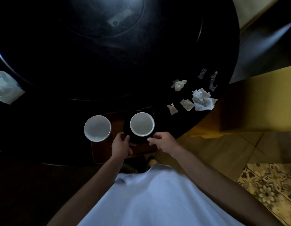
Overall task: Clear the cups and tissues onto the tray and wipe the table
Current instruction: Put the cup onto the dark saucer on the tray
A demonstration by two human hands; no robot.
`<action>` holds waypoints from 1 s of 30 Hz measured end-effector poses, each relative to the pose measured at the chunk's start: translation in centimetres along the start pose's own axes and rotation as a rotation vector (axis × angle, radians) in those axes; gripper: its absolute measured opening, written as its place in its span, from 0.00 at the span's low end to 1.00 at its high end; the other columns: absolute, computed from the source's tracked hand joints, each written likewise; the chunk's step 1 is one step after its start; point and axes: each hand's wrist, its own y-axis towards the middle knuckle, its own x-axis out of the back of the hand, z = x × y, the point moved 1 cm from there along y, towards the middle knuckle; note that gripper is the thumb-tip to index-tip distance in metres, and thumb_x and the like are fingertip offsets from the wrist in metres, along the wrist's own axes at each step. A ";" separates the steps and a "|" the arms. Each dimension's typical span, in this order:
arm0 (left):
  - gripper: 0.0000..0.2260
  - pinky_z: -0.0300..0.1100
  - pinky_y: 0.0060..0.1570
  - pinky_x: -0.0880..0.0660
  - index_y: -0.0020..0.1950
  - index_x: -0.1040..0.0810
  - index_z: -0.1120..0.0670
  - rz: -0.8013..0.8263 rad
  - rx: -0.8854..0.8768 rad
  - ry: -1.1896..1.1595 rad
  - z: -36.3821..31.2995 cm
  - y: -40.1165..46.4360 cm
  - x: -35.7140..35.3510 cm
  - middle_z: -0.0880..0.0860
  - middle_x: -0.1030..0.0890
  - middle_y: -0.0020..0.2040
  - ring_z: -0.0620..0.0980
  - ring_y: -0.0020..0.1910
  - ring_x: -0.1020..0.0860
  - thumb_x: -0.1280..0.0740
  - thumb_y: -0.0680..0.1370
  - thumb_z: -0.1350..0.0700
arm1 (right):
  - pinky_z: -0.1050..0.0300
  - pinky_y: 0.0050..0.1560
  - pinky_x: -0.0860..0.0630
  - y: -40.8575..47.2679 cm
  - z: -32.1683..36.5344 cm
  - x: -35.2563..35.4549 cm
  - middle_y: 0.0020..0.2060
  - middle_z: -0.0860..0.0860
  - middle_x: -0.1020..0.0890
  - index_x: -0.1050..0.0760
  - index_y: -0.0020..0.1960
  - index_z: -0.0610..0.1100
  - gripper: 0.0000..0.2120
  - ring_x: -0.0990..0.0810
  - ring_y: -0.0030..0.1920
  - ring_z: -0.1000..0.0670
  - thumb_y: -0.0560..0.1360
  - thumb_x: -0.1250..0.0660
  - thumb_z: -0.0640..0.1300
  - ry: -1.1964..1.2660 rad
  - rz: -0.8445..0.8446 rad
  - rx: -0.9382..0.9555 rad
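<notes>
Two white cups stand on a brown tray (101, 154) at the near edge of the dark round table (76, 70). The left cup (97, 128) sits directly on the tray. The right cup (142, 124) rests on a black saucer (138, 139). My left hand (121, 145) grips the saucer's near left rim. My right hand (163, 142) pinches its near right rim. Several crumpled white tissues lie on the table to the right: a big one (202, 100), one farther back (178, 84), and two small ones (187, 104) (172, 109).
Two dark rags or sponges (213, 81) lie by the table's right edge. A glass turntable (100, 17) fills the table's middle. A white plastic bag (6, 87) hangs at the left. A yellow seat (255, 101) and tiled floor are to the right.
</notes>
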 end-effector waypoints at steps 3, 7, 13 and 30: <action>0.06 0.40 0.23 0.33 0.61 0.30 0.52 -0.027 -0.010 0.028 -0.3 -0.3 0.0 0.58 0.15 0.34 0.50 0.16 0.30 0.38 0.84 0.57 | 0.67 0.23 0.35 -0.3 -0.4 -0.2 0.31 0.49 0.17 0.20 0.42 0.43 0.07 0.31 0.21 0.59 0.77 0.29 0.46 0.026 0.007 -0.009; 0.07 0.39 0.21 0.32 0.62 0.30 0.54 -0.025 0.002 0.033 -0.8 -0.7 0.1 0.59 0.15 0.34 0.49 0.16 0.30 0.38 0.84 0.57 | 0.64 0.22 0.35 -0.5 -0.4 -0.4 0.36 0.43 0.17 0.20 0.47 0.39 0.08 0.32 0.22 0.56 0.78 0.30 0.44 0.070 0.007 -0.008; 0.07 0.51 0.35 0.18 0.61 0.27 0.53 -0.054 -0.016 0.095 -1.2 -1.6 0.0 0.55 0.14 0.34 0.54 0.23 0.19 0.38 0.84 0.56 | 0.59 0.25 0.33 -0.9 -0.5 -0.2 0.38 0.46 0.15 0.20 0.49 0.43 0.07 0.25 0.29 0.54 0.77 0.29 0.47 0.051 0.021 -0.025; 0.16 0.48 0.54 0.23 0.63 0.20 0.53 -0.135 -0.876 0.516 -13.2 -3.9 -0.3 0.51 0.18 0.58 0.51 0.56 0.21 0.35 0.79 0.47 | 0.60 0.42 0.24 -4.9 2.5 15.3 0.51 0.48 0.16 0.20 0.57 0.49 0.07 0.17 0.51 0.47 0.80 0.34 0.45 0.036 -0.331 0.065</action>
